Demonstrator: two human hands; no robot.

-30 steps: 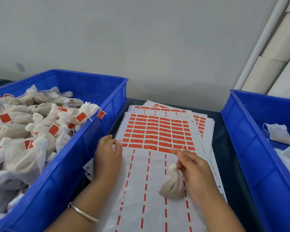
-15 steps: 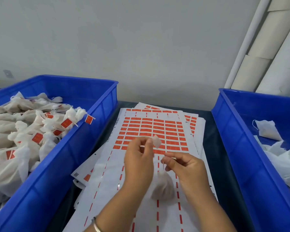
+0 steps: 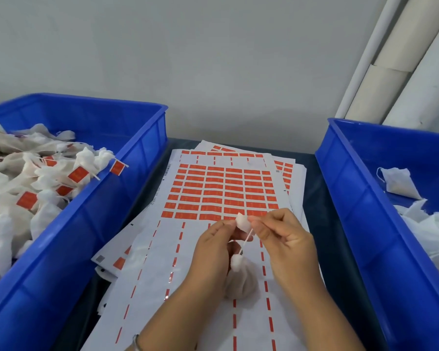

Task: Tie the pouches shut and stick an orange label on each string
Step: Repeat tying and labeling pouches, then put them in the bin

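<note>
While the left hand (image 3: 214, 245) and right hand (image 3: 280, 233) both pinched a peeled label (image 3: 242, 221) at the string (image 3: 246, 240) above the tied pouch (image 3: 240, 281) on the label sheet (image 3: 162, 262), it looked liable to fold crookedly and miss the string.

Orange, white and blue on a dark bench

Label sheet (image 3: 221, 191): white, rows of orange rectangles, dashed orange strips lower down. Both bins (image 3: 142, 158) (image 3: 352, 188): blue. Pouches (image 3: 43, 183): white with orange tags. Held pouch (image 3: 241, 277): pale beige, white string (image 3: 246, 240).
</note>
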